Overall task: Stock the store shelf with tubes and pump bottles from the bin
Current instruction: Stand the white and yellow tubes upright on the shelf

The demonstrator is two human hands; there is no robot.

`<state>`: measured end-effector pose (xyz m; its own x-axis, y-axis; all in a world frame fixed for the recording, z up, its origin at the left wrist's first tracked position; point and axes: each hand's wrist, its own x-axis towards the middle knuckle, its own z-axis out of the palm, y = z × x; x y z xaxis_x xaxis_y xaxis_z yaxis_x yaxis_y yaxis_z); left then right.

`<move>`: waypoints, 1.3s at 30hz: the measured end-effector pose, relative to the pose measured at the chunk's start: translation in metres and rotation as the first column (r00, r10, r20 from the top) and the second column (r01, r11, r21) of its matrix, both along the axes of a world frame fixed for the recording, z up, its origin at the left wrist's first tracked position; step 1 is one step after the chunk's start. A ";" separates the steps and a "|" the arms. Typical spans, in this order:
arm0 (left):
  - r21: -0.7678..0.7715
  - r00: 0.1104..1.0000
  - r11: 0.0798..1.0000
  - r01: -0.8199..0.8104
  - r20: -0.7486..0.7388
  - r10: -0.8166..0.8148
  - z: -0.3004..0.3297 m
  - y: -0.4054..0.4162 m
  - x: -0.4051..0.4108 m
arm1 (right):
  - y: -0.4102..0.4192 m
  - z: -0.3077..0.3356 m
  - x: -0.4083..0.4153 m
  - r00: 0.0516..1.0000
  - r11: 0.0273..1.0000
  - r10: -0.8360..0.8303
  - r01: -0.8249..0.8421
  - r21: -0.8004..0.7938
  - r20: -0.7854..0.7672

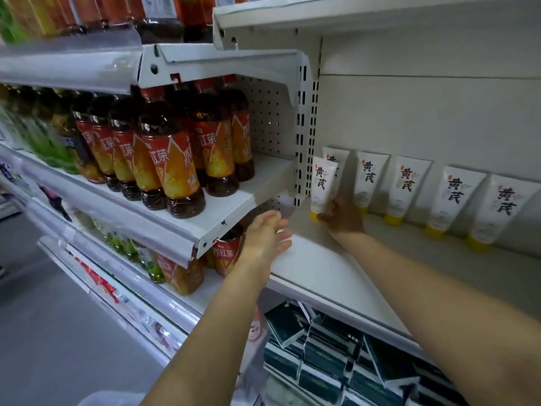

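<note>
Both forearms reach up from the bottom edge toward the white shelf [322, 268]. Its front lip lies under the left hand [268, 232], whose fingers are straight and loose, holding nothing. Farther in, the right hand [341, 216] grips a white tube [322, 183] near its yellow cap, fingers curled round the lower end. Just beyond those fingers, five matching tubes [407, 186] lean cap-down against the back wall. Left of the free fingers stand iced tea bottles [172, 168].

Not much to report on the person really: two bare forearms coming in from the bottom edge, no sleeves showing anywhere, no watch, rings or gloves. The left hand [268, 234] and right hand [342, 218] are both bare, slim fingers.
</note>
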<state>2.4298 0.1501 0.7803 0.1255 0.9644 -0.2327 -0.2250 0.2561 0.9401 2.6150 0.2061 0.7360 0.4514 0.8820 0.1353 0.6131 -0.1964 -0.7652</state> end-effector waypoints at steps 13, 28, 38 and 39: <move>0.032 0.986 0.998 -0.055 0.160 0.049 -0.009 -0.068 -0.050 | -0.096 0.008 -0.056 0.987 0.953 0.072 -0.025 0.300 -0.145; -0.187 0.923 0.914 -0.359 0.077 0.378 -0.085 -0.164 -0.208 | -0.184 -0.040 -0.226 0.781 0.812 0.582 -0.549 0.196 -0.225; -0.373 0.802 0.727 -0.577 -0.091 0.590 -0.169 -0.218 -0.323 | -0.202 -0.136 -0.302 0.619 0.621 0.652 -0.767 -0.160 -0.439; -0.393 0.796 0.709 -0.586 -0.115 0.594 -0.179 -0.221 -0.328 | -0.203 -0.145 -0.307 0.618 0.607 0.641 -0.771 -0.193 -0.454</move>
<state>2.1013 -0.0707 0.6013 -0.4298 0.6695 -0.6058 -0.4723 0.4052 0.7828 2.3080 0.0032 0.5906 -0.3803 0.8881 -0.2580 0.4145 -0.0857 -0.9060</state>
